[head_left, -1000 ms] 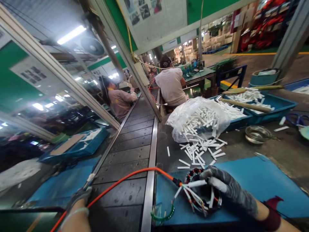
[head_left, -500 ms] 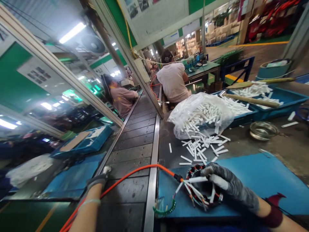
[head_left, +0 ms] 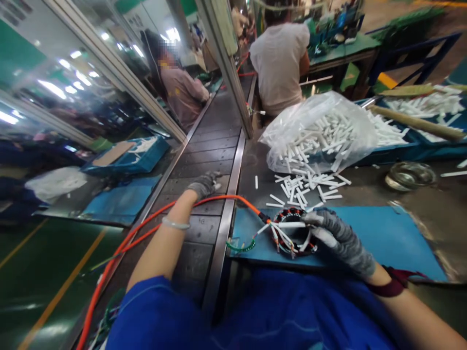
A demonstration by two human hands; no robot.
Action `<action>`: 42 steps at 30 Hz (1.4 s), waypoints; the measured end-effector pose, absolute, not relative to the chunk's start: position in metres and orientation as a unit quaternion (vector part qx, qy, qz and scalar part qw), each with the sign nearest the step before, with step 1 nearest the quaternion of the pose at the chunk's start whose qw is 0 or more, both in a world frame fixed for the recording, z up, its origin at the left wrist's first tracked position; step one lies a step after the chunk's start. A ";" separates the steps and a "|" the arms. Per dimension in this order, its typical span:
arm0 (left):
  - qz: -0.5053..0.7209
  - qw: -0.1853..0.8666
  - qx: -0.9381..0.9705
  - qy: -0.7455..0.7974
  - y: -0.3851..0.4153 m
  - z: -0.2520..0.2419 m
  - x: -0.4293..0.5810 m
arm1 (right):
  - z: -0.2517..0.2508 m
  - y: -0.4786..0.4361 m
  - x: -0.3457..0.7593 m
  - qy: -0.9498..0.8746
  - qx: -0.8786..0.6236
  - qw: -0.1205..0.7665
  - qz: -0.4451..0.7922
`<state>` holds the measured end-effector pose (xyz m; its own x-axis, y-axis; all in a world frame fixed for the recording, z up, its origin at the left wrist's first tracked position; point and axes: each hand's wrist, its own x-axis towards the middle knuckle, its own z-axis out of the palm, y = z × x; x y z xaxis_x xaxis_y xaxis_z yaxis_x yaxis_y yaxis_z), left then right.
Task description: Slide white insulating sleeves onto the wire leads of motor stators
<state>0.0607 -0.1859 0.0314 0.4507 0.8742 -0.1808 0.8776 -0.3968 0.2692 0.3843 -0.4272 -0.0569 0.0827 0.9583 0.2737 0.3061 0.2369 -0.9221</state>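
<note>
A ring-shaped motor stator (head_left: pixel 294 214) lies on the blue mat (head_left: pixel 386 233), with several white-sleeved wires joining a thick orange cable (head_left: pixel 248 203). My right hand (head_left: pixel 341 240), in a grey glove, is at the stator's right side. Its thumb and fingers pinch the end of a white sleeve (head_left: pixel 290 224) that lies across the ring. Over the conveyor (head_left: pixel 199 228), my gloved left hand (head_left: pixel 205 185) reaches forward beside the cable, fingers stretched out, nothing visible in them. A green curved strip with a small circuit board (head_left: pixel 242 246) hangs from a wire left of the stator.
Loose white tubes (head_left: pixel 301 189) spill from a clear plastic bag (head_left: pixel 321 126) behind the mat. Blue bins (head_left: pixel 397 151) of tubes and a metal bowl (head_left: pixel 409 176) stand to the right. A metal post (head_left: pixel 228 73) rises beside the conveyor. Two co-workers sit further along.
My left hand has moved forward and to the right over the conveyor. The view has tilted down, showing my blue clothing. My right hand stays at the stator with the white sleeve.
</note>
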 end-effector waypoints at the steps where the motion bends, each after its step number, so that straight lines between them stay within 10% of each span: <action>1: 0.009 0.178 0.842 0.509 -0.194 0.027 0.073 | -0.054 -0.428 0.385 -0.593 -0.534 0.510 0.321; 8: 0.041 0.215 0.956 0.198 -0.298 0.003 0.181 | -0.049 -0.417 0.385 -0.474 -0.555 0.496 0.470; 16: -0.095 0.166 0.955 0.225 -0.308 0.022 0.186 | -0.059 -0.400 0.411 -0.515 -0.491 0.437 0.550; 24: 0.018 0.309 0.904 0.296 -0.316 0.019 0.172 | -0.011 -0.377 0.406 -0.544 -0.448 0.282 0.651; 42: 0.000 0.416 0.884 0.213 -0.310 0.025 0.164 | -0.012 -0.377 0.409 -0.576 -0.413 0.270 0.652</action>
